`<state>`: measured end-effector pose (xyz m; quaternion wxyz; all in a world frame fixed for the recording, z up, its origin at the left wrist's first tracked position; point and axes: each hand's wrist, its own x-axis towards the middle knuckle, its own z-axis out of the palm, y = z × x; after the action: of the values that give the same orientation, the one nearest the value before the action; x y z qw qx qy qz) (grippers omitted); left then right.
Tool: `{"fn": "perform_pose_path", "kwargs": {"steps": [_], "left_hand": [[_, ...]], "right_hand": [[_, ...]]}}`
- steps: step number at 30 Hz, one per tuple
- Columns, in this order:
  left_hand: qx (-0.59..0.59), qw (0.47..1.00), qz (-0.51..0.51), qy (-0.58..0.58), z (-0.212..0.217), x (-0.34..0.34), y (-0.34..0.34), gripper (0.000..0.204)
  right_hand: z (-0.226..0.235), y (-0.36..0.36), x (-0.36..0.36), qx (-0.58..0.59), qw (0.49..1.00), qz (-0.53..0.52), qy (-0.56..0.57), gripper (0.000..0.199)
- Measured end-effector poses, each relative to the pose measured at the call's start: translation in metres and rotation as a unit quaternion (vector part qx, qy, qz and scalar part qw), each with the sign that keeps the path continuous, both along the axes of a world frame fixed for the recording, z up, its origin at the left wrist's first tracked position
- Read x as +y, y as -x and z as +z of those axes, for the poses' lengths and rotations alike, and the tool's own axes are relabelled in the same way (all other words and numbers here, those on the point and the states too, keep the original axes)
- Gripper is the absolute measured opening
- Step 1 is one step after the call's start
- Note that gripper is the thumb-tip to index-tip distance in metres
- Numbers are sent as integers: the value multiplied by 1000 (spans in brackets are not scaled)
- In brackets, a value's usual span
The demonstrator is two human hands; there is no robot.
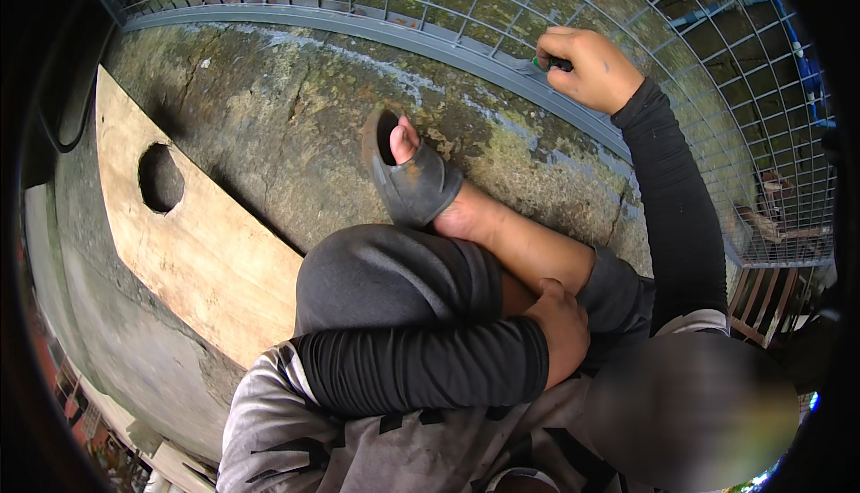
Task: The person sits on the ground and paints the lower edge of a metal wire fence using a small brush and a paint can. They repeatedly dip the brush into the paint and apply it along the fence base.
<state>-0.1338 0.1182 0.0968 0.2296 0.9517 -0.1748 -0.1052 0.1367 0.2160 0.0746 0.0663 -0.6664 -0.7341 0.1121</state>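
Because the board (175, 256) lies near the knee (381, 265), far left, a shifted leg could knock it; left hand (563, 336), against the shin (533, 229), fingers partly hidden, hold not tellable; small dark tool (560, 64), beside the rail (403, 34), closed in curled fingers of the right hand (591, 68): a slack pinch could drop it. Edges and room: board's slanting edge, left; open concrete (269, 126), centre; mesh (681, 54), right, limiting reach.
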Motion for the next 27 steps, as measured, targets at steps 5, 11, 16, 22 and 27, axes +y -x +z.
{"fn": "perform_pose_path", "kwargs": {"steps": [5,11,16,22,27], "left_hand": [[5,1000,-7,5,2,1,0,26],[3,1000,5,2,0,-1,0,27],[-2,1000,17,-18,1,-4,1,27],[-3,1000,0,-22,5,1,0,26],[-17,1000,-2,-23,3,0,1,27]], "right_hand": [[8,15,7,31,998,29,-49,13],[-7,7,8,20,999,33,-9,12],[3,8,2,-14,999,0,34,13],[9,15,16,-6,1000,10,17,13],[-4,8,25,21,999,22,-24,13]]}}
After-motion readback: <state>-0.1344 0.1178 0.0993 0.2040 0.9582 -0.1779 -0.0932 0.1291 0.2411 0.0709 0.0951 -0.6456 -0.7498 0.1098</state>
